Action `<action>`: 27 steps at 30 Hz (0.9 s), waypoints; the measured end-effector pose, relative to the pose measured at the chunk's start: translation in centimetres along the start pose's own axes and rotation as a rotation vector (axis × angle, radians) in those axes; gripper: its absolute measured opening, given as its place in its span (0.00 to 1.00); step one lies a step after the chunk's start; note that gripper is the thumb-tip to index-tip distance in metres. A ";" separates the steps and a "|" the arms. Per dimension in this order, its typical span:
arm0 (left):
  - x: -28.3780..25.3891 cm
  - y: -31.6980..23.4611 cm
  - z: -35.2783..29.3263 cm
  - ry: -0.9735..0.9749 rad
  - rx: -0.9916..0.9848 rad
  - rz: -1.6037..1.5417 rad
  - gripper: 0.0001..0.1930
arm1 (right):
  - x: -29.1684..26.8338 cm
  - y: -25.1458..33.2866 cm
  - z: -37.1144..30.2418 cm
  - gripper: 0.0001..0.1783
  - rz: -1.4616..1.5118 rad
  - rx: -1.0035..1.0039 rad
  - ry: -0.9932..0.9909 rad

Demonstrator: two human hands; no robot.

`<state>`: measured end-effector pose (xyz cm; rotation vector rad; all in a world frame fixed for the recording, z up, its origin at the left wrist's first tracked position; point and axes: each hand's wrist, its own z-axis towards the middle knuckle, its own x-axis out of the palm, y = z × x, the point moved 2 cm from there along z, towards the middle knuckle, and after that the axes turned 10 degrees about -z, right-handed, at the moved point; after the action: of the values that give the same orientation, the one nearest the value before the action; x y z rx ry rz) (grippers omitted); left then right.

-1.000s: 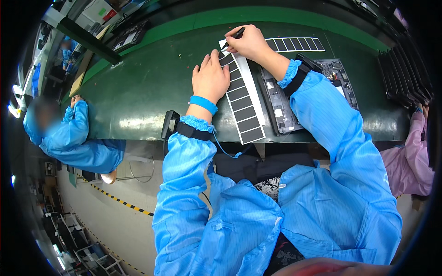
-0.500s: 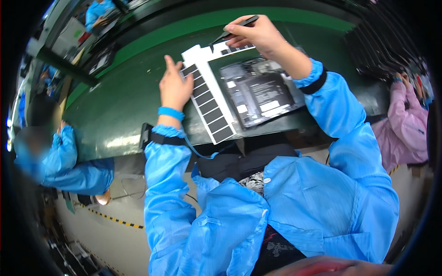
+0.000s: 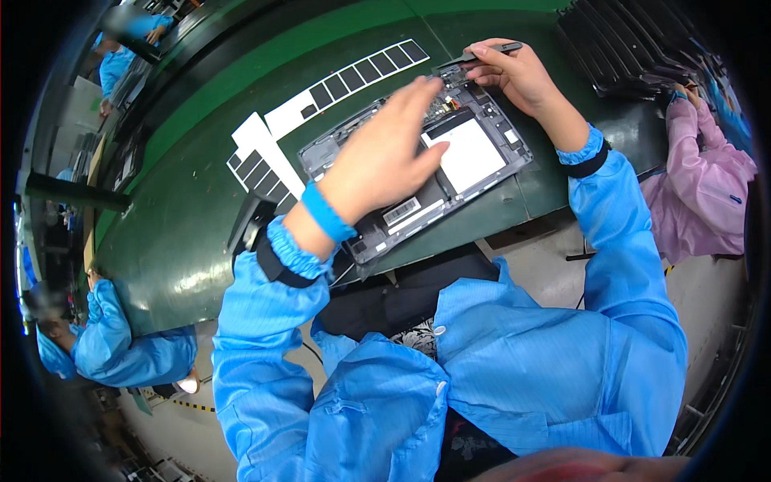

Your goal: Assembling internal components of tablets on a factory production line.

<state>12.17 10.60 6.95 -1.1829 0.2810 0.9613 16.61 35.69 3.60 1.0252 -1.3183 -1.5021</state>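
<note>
Now — right grip (image 3: 514,76) clamped on tweezers (image 3: 482,55) | left hand (image 3: 385,157) spread, hovering over opened tablet (image 3: 474,153)

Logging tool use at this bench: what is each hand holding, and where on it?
The right hand pinches dark tweezers near their middle. The left hand holds nothing, open above the opened tablet.

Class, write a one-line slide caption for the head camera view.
Left hand spread over an opened tablet on a green bench; right hand holds tweezers.
</note>
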 end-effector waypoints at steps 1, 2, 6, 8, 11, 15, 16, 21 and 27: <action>1.2 0.3 0.5 0.063 -0.032 -0.023 0.32 | -0.1 0.1 -0.2 0.13 0.009 0.007 -0.008; 2.2 0.5 0.7 0.126 -0.063 -0.047 0.33 | -0.1 0.0 -0.5 0.13 -0.001 0.040 0.006; 2.9 -0.5 0.8 0.120 -0.066 -0.186 0.29 | -0.1 0.3 -1.0 0.12 0.015 0.037 -0.012; 3.0 -0.5 0.7 0.151 -0.061 -0.160 0.28 | -0.3 0.6 -1.0 0.12 0.014 0.057 0.051; 3.3 -0.5 0.7 0.197 0.022 0.008 0.26 | 0.0 0.6 -0.5 0.12 -0.036 0.051 0.182; 3.6 -0.7 0.6 0.203 0.042 0.057 0.27 | 0.1 0.2 -0.2 0.13 -0.100 0.055 0.211; 3.6 -0.7 0.6 0.199 0.043 0.050 0.27 | 0.2 0.0 0.1 0.12 -0.103 0.060 0.173; 3.7 -0.9 0.6 0.208 0.043 0.059 0.27 | 0.3 0.1 -0.1 0.14 -0.100 0.063 0.140; 3.6 -0.8 0.4 0.194 0.061 0.061 0.26 | 0.4 0.1 0.2 0.14 -0.123 0.091 0.150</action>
<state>14.79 12.66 5.35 -1.2194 0.5009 0.8856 16.31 35.32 3.74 1.2728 -1.2454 -1.4352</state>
